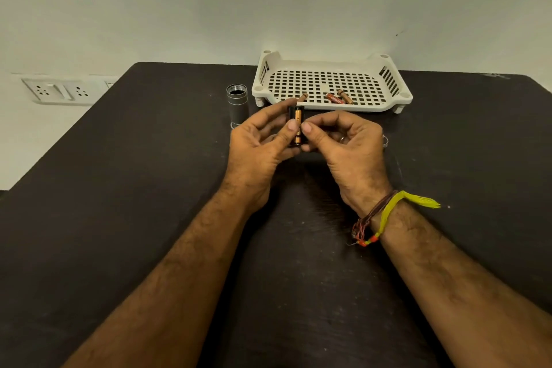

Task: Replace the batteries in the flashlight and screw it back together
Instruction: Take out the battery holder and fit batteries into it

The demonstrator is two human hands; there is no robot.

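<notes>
Both hands (298,143) grip the battery holder (296,126) (lower end hidden).

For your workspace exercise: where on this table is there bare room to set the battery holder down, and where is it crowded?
Bare: the dark table left of the left hand, and the stretch right of the right hand. Crowded: behind the hands, where the flashlight body stands beside the white tray holding batteries.

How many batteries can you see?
4. Three lie in the white basket: one at its front left, two near the middle. One sits in the black holder held by both hands. More may hide in the holder.
</notes>
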